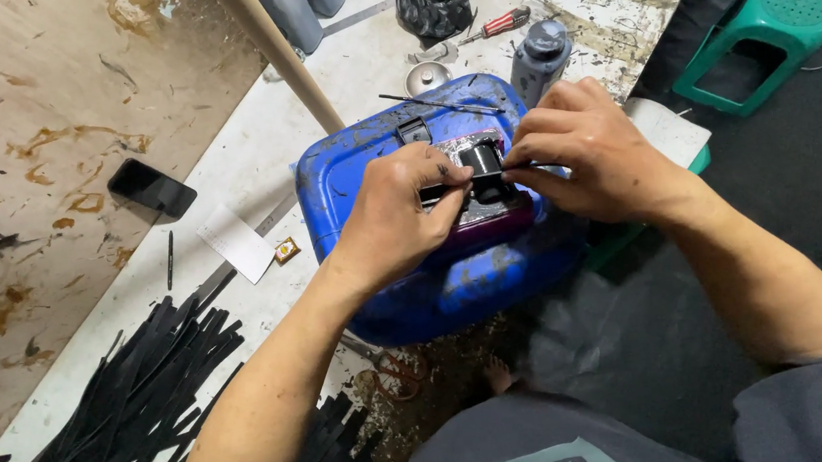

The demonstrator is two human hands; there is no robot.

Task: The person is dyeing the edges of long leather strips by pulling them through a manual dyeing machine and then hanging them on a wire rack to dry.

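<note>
A small black part [483, 169] is pinched between the fingers of the left hand [399, 212] and the right hand [584, 149], both closed on it from either side. The part is held just above the top of a blue plastic canister [365, 165] lying on its side across the white worktop [252, 146]. A grey bottle [540, 58] and a red-handled screwdriver [502, 23] are seen behind the canister. Black strips [127, 409] are piled at the lower left, near a dark phone [152, 188]. A green stool [763, 26] stands well apart at the right.
</note>
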